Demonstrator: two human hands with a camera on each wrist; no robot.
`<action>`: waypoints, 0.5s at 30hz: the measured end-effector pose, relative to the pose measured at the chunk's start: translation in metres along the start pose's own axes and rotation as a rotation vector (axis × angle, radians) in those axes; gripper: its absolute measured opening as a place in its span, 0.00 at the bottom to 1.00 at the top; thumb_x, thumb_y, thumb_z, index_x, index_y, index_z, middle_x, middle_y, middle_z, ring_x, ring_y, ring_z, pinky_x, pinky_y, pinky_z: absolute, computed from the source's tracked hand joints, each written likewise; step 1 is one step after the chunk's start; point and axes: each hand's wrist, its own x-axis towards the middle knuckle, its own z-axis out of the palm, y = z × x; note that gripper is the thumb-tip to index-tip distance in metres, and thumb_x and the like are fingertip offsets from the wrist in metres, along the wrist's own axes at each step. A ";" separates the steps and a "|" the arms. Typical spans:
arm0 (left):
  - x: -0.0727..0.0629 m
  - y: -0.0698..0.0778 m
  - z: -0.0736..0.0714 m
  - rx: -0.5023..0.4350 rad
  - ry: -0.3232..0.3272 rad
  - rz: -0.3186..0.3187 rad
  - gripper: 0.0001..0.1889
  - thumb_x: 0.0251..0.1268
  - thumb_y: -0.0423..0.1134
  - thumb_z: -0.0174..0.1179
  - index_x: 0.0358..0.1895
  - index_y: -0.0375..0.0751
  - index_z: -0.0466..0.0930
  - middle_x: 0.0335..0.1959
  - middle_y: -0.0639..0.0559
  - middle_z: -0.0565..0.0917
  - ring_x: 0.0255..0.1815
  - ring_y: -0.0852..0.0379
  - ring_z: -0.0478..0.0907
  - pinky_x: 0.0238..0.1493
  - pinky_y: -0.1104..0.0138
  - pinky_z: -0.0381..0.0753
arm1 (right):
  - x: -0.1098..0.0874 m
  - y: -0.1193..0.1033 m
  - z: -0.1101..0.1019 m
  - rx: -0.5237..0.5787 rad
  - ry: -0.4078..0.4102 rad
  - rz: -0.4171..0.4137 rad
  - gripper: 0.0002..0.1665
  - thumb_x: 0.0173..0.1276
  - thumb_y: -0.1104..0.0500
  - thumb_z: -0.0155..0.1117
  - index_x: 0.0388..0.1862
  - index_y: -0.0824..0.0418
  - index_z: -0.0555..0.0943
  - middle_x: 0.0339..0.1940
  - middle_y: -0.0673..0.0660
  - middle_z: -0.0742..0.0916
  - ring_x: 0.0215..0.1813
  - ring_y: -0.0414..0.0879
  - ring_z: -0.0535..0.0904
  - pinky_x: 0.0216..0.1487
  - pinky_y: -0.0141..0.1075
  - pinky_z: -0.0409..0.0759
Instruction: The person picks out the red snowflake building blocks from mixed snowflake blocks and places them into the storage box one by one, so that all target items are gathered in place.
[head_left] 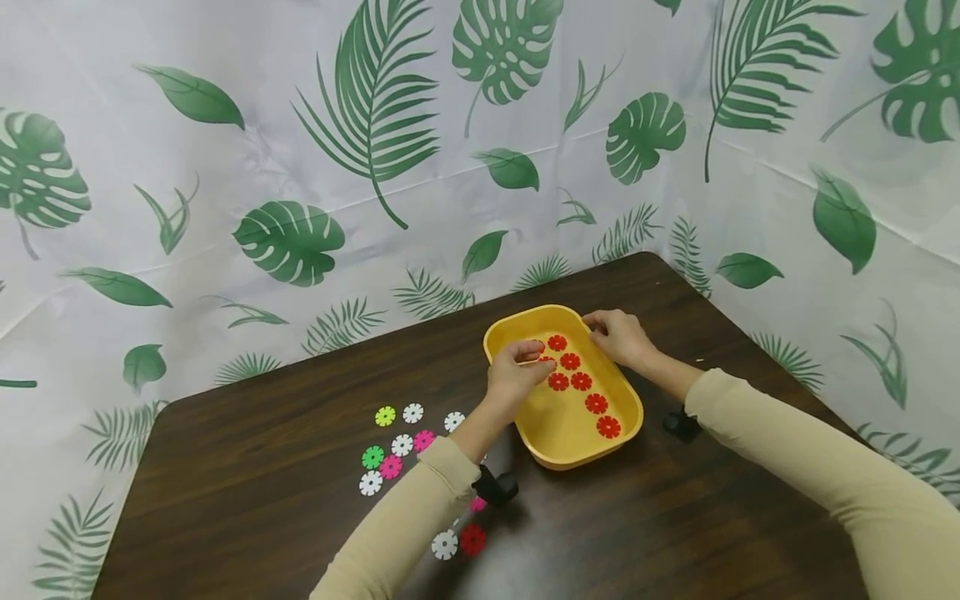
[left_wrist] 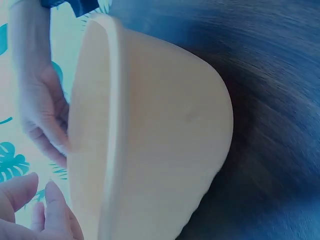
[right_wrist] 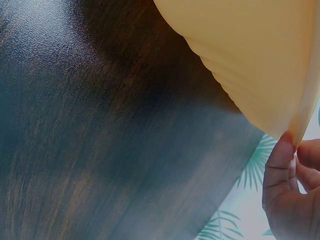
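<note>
A yellow plastic tray [head_left: 558, 423] sits on the dark table with several red notched discs [head_left: 596, 403] lying on its floor. My left hand [head_left: 513, 382] is over the tray's left side, above some of the discs. In the left wrist view, thumb and fingertips of the left hand [left_wrist: 55, 222] are apart, with nothing visible between them. My right hand [head_left: 622, 337] is at the far right rim. The right wrist view shows the right hand [right_wrist: 290, 192] pinching that rim between thumb and fingers.
Left of the tray, loose notched discs lie on the wood table [head_left: 300, 442]: a lime one [head_left: 385, 416], a green one [head_left: 372, 457], several white and pink, and a red one [head_left: 473, 540] nearer the front. A leaf-print cloth [head_left: 225, 167] hangs behind the table.
</note>
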 end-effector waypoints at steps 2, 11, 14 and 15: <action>-0.004 0.003 -0.006 -0.032 -0.008 -0.006 0.16 0.56 0.30 0.65 0.49 0.35 0.77 0.50 0.38 0.77 0.42 0.53 0.81 0.46 0.65 0.82 | 0.000 0.000 0.000 -0.003 0.001 -0.001 0.19 0.68 0.67 0.55 0.57 0.73 0.74 0.34 0.65 0.81 0.29 0.49 0.75 0.30 0.35 0.80; -0.019 0.002 -0.032 -0.102 -0.075 0.032 0.19 0.57 0.26 0.62 0.53 0.29 0.74 0.49 0.34 0.76 0.38 0.57 0.80 0.46 0.63 0.82 | 0.001 -0.001 -0.001 -0.012 -0.002 0.003 0.19 0.68 0.67 0.55 0.57 0.72 0.74 0.34 0.65 0.81 0.30 0.50 0.75 0.31 0.35 0.80; -0.025 -0.003 -0.043 -0.088 -0.095 0.044 0.18 0.58 0.27 0.61 0.53 0.29 0.73 0.49 0.34 0.76 0.36 0.60 0.78 0.45 0.64 0.82 | 0.001 -0.001 -0.001 -0.012 -0.006 0.007 0.19 0.68 0.67 0.55 0.57 0.72 0.74 0.35 0.65 0.82 0.30 0.50 0.75 0.32 0.36 0.80; -0.027 -0.006 -0.047 -0.081 -0.100 0.050 0.18 0.58 0.27 0.61 0.53 0.28 0.73 0.48 0.34 0.76 0.36 0.60 0.78 0.46 0.64 0.82 | 0.001 -0.001 -0.001 -0.014 -0.007 0.006 0.19 0.68 0.67 0.55 0.57 0.72 0.74 0.36 0.65 0.82 0.31 0.50 0.76 0.32 0.36 0.80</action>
